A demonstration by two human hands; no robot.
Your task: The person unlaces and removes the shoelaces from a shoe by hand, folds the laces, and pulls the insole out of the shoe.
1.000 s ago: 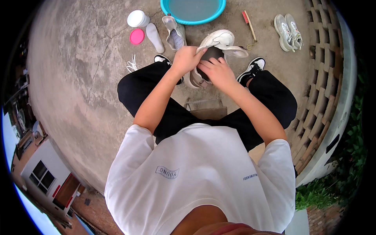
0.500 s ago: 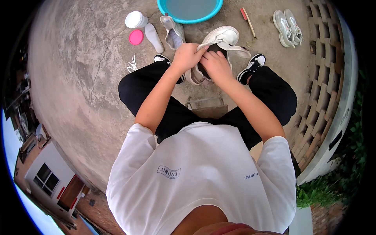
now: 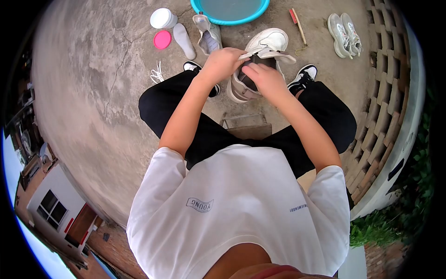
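A white shoe [image 3: 268, 41] is held up between the knees, its toe pointing away and its dark inside showing. My left hand [image 3: 222, 64] pinches the left edge of its opening. My right hand [image 3: 265, 80] reaches over the opening from the right, fingers bent at the dark interior; whether they grip anything is hidden. Just beyond my left hand stands another light shoe [image 3: 209, 38] with its opening spread. Beside that lies a pale insole [image 3: 184, 41].
A blue basin [image 3: 232, 22] of cloudy water is at the top. Left are a white tub [image 3: 162, 18], a pink lid [image 3: 162, 40] and white laces [image 3: 157, 73]. Right are a red-bristled brush [image 3: 299, 27] and a pair of light shoes [image 3: 341, 36]. A brick lattice wall [image 3: 382, 93] borders the right.
The held shoe has shifted slightly right and its opening shows more. My right hand has drawn back from deeper inside towards the right edge. My left hand keeps its hold.
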